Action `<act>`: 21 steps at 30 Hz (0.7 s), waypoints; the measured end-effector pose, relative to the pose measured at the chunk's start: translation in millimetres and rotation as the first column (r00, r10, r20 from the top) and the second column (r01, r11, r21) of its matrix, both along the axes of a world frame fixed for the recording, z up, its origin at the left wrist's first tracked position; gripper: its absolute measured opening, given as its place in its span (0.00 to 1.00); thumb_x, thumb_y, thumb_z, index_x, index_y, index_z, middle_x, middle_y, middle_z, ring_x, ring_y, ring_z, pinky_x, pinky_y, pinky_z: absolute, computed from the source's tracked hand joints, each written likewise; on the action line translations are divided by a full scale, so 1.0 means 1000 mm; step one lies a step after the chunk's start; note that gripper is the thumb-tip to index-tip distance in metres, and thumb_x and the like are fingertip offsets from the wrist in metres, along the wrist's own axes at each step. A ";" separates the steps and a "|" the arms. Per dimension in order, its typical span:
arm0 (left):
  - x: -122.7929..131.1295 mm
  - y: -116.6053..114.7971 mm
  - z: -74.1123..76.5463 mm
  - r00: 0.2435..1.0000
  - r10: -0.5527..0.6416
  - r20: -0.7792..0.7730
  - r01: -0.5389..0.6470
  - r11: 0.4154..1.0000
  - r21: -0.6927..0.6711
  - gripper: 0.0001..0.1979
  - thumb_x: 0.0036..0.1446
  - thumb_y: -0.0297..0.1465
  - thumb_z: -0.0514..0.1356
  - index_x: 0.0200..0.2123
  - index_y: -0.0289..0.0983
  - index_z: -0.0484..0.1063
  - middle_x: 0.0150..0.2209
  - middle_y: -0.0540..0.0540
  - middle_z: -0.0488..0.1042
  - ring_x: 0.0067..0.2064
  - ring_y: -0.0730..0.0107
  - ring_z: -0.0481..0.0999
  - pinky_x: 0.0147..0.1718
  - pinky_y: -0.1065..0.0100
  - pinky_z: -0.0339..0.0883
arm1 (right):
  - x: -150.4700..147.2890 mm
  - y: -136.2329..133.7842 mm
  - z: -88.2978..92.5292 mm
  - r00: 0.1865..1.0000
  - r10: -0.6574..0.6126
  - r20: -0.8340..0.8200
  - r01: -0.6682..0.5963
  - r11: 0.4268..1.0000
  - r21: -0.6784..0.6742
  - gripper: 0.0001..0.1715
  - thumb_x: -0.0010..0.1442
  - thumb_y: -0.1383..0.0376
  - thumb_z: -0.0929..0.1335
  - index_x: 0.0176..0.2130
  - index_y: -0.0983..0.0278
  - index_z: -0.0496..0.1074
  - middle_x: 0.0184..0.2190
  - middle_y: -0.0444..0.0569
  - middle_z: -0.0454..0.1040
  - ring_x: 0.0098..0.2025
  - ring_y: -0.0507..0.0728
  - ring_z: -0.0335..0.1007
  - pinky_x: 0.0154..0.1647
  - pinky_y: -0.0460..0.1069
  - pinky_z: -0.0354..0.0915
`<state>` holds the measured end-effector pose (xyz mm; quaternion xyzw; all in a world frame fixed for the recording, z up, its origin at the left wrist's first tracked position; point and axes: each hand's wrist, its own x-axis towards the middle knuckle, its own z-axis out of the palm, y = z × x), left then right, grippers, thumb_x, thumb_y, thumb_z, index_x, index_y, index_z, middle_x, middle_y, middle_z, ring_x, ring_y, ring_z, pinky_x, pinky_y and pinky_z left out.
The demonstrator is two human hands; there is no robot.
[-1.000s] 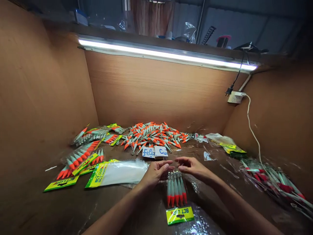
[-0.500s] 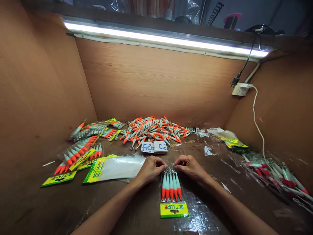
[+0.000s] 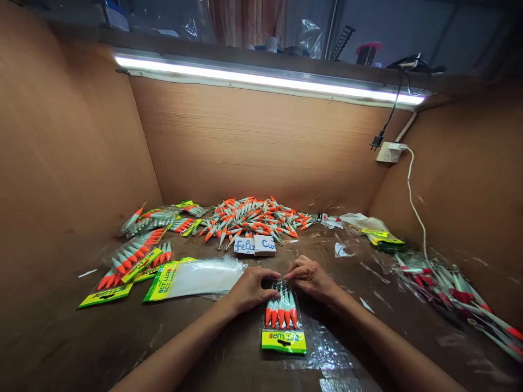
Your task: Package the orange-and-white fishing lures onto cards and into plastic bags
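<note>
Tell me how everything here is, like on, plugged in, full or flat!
Tube light: on
Black plug: unplugged, dangling
White plug: in the socket
Front bag: holding five lures
Packed bags: filled
Stacked bags: flat, no lures showing
Loose lures: heaped
Left hand: thumb and fingers parted
Right hand: curled, grip unclear

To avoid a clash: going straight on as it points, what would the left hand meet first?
Probably the right hand, close ahead of the left hand, though their relative height is unclear.
</note>
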<state>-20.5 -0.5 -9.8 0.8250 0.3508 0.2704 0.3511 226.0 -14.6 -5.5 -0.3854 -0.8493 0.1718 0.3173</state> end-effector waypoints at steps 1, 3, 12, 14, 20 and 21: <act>-0.001 -0.003 0.001 0.999 0.008 -0.036 -0.006 0.999 0.047 0.23 0.49 0.40 0.72 0.50 0.44 0.78 0.45 0.48 0.82 0.49 0.56 0.79 0.63 0.52 0.55 | 0.001 -0.003 0.001 1.000 0.016 0.020 -0.016 1.000 0.008 0.08 0.63 0.62 0.70 0.40 0.53 0.82 0.39 0.47 0.80 0.41 0.57 0.68 0.44 0.51 0.64; -0.002 -0.007 0.000 0.993 0.013 -0.116 0.005 0.988 0.153 0.21 0.52 0.41 0.70 0.50 0.48 0.77 0.46 0.49 0.82 0.53 0.55 0.77 0.67 0.49 0.44 | 0.003 -0.012 0.002 0.996 0.040 0.082 -0.042 0.999 0.028 0.11 0.65 0.60 0.69 0.43 0.51 0.81 0.47 0.47 0.80 0.44 0.58 0.68 0.47 0.54 0.64; -0.021 -0.033 0.006 0.897 -0.035 -0.441 0.227 0.893 0.389 0.29 0.67 0.47 0.53 0.68 0.50 0.54 0.67 0.46 0.60 0.70 0.53 0.53 0.67 0.44 0.34 | 0.023 -0.059 0.013 0.903 0.111 0.414 -0.153 0.986 0.069 0.40 0.61 0.73 0.64 0.68 0.53 0.57 0.69 0.47 0.57 0.65 0.65 0.57 0.65 0.62 0.52; -0.027 -0.039 0.012 0.863 -0.072 -0.499 0.280 0.891 0.356 0.36 0.66 0.51 0.50 0.71 0.49 0.41 0.71 0.45 0.50 0.72 0.52 0.46 0.67 0.44 0.31 | 0.029 -0.063 0.018 0.907 0.132 0.401 -0.166 0.985 0.051 0.37 0.59 0.73 0.65 0.65 0.51 0.63 0.68 0.45 0.59 0.65 0.65 0.57 0.65 0.62 0.52; -0.029 -0.039 0.018 0.796 -0.124 -0.592 0.334 0.906 0.260 0.38 0.63 0.57 0.48 0.70 0.55 0.36 0.73 0.44 0.33 0.72 0.41 0.35 0.64 0.35 0.32 | 0.012 -0.045 0.013 0.984 -0.151 0.092 0.154 0.988 -0.031 0.26 0.67 0.62 0.63 0.64 0.59 0.65 0.61 0.55 0.69 0.59 0.62 0.65 0.60 0.59 0.61; -0.029 -0.038 0.015 0.790 -0.117 -0.602 0.338 0.902 0.267 0.38 0.63 0.57 0.48 0.70 0.56 0.36 0.73 0.45 0.32 0.72 0.40 0.34 0.64 0.35 0.32 | 0.005 -0.042 0.010 0.979 -0.175 0.109 0.180 0.982 -0.047 0.27 0.66 0.59 0.65 0.62 0.62 0.67 0.61 0.58 0.68 0.60 0.64 0.63 0.61 0.60 0.59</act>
